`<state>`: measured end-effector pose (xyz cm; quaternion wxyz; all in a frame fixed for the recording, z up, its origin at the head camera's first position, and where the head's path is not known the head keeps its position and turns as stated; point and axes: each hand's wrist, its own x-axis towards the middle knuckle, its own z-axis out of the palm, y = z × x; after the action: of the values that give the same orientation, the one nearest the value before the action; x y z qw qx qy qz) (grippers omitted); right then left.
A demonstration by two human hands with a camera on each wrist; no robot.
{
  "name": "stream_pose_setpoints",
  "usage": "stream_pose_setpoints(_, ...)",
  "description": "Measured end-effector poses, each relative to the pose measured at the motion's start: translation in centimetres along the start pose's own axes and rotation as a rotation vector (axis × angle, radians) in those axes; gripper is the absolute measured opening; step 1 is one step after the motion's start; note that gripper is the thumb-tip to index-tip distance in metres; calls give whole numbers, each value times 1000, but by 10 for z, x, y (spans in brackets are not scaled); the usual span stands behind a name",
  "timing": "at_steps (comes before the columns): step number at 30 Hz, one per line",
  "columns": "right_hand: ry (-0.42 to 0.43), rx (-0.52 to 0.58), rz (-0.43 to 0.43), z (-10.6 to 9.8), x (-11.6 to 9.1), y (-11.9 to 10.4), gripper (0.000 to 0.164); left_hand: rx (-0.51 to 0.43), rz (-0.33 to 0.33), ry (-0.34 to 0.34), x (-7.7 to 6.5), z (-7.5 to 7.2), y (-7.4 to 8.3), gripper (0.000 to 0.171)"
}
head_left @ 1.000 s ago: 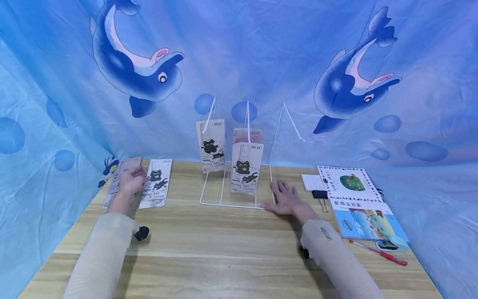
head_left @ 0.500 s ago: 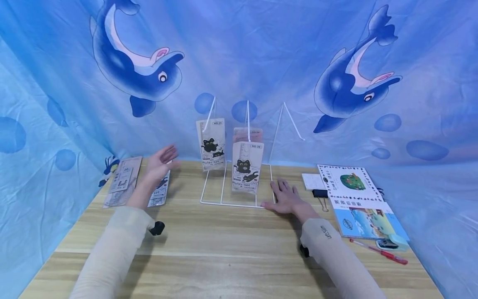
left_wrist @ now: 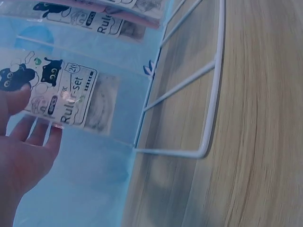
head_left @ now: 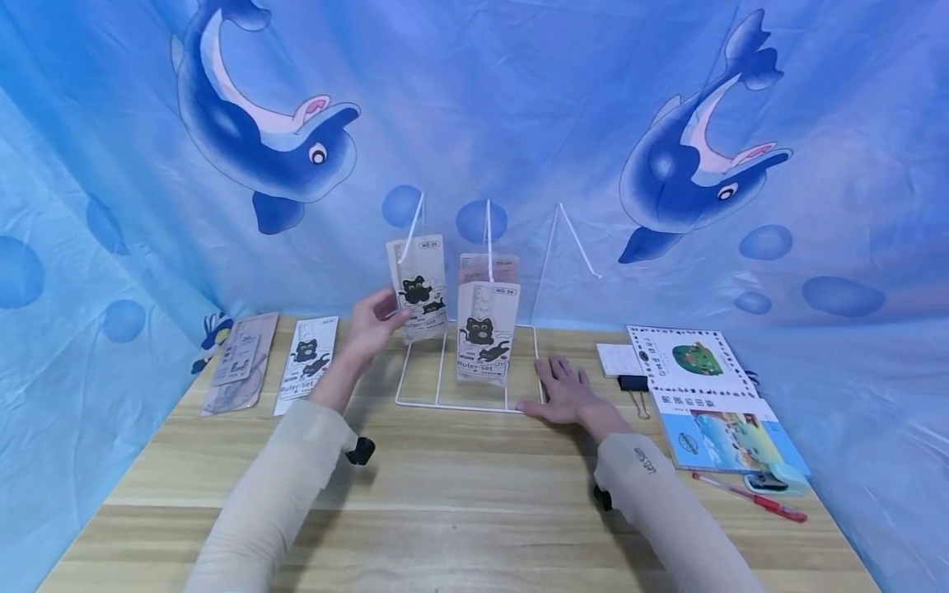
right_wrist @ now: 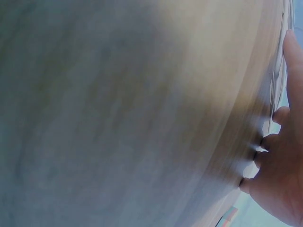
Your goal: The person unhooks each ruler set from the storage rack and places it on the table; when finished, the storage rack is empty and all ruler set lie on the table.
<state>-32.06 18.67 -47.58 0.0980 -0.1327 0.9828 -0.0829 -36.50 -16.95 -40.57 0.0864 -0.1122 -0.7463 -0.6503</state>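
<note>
A white wire rack [head_left: 452, 407] with three slanted hooks stands at the back of the table. From its left hook hangs a packaged ruler set [head_left: 417, 268] printed with black cats. My left hand [head_left: 369, 329] holds that pack by its lower left edge; in the left wrist view the thumb lies over the front of the ruler set [left_wrist: 78, 97] and the other fingers are behind. More packs, with another cat ruler set [head_left: 487, 321] in front, hang from the middle hook. Fingers spread, my right hand [head_left: 565, 395] rests at the rack base's front right corner.
Left on the table lie a pinkish ruler pack [head_left: 240, 366] and a cat ruler set [head_left: 306, 362]. At right are a notepad [head_left: 618, 360], a binder clip [head_left: 633, 384], booklets [head_left: 730, 432], a stapler [head_left: 778, 482] and a red pen [head_left: 771, 504]. A blue dolphin curtain [head_left: 482, 99] hangs behind.
My left hand has moved right from the packs on the left to the ruler set on the left hook and has taken hold of its edge. My right hand stays in place.
</note>
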Motion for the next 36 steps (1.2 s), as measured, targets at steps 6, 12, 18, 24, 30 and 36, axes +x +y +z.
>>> stream_pose_setpoints(6, -9, 2, 9, -1, 1, -1, 100, 28, 25, 33, -2, 3, 2, 38)
stream_pose_setpoints(12, -15, 5, 15, 1, 2, -1, 101, 38, 20, 78, -5, -1, 3, 37)
stream_pose_setpoints(18, -13, 0, 8, 1, 2, -1, 102, 26, 42, 103, -8, -5, 2, 41)
stream_pose_setpoints(24, -8, 3, 1, 2, 2, -1, 102, 17, 123, 86, -16, -13, 4, 44)
stream_pose_setpoints(30, -8, -10, 3, 3, 4, 1, 102, 17, 140, 41, -29, -21, 9, 40)
stream_pose_setpoints(36, -23, -18, 6, 2, 4, 0, 102, 28, 156, -21, -41, -29, 13, 36)
